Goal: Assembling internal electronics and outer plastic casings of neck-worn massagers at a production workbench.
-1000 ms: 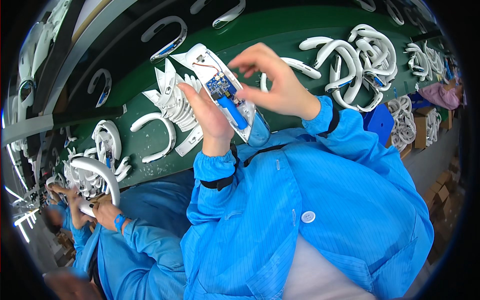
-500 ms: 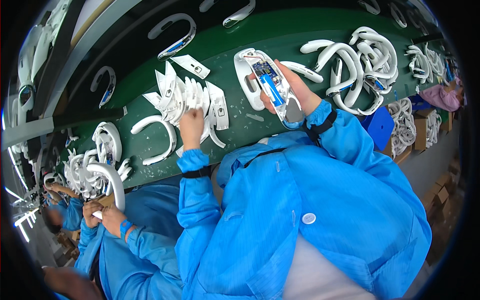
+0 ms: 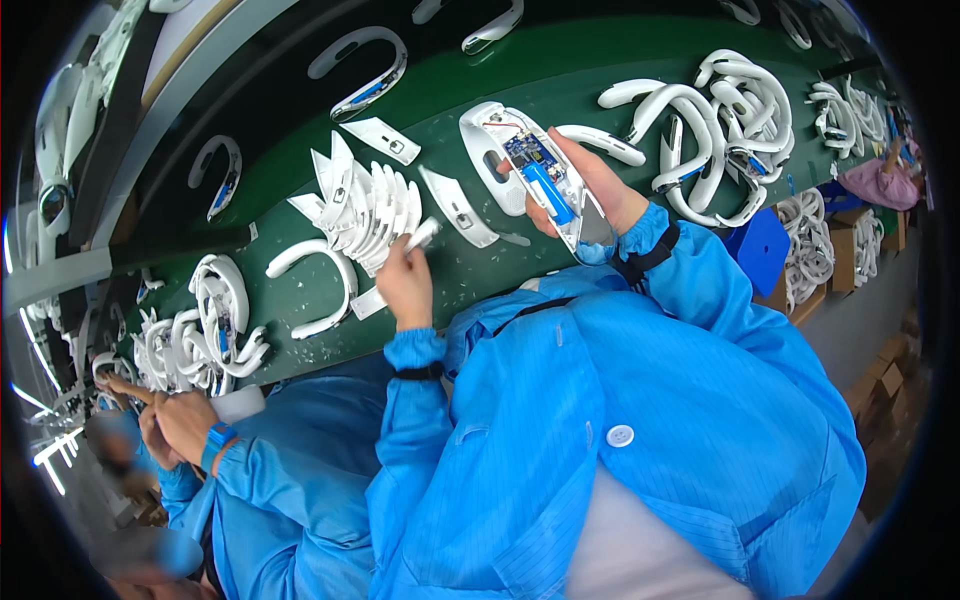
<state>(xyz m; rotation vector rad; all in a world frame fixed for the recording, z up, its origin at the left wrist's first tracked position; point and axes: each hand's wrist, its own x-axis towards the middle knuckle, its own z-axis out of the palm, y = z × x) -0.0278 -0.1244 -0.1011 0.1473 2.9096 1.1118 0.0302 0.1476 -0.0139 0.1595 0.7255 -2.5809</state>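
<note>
My right hand [image 3: 607,190] grips an open white neckband housing [image 3: 568,180] from its right side. Inside it show a dark blue circuit board [image 3: 530,150], a blue battery cell [image 3: 548,192] and thin red wires. My left hand [image 3: 403,288] pinches a white curved plastic cover [image 3: 424,234], partly hidden by the fingers. Just beyond that hand lies a fanned pile of white covers [image 3: 375,210] on the green work table [image 3: 455,150]. One loose cover panel [image 3: 458,207] rests between the pile and the housing, and another panel [image 3: 381,141] lies behind the pile.
U-shaped white neckbands [image 3: 690,150] are heaped on the table at the right, and more neckbands [image 3: 215,310] at the left. A co-worker's hands [image 3: 180,425] are close on my left. A blue bin [image 3: 752,252] stands below the table's right edge, beside boxes of neckbands [image 3: 803,250].
My left hand has drawn back from the pile, slightly right and nearer me, with a cover in its fingers. A cover panel now lies apart from the pile. The co-worker's neckband part has swung down.
</note>
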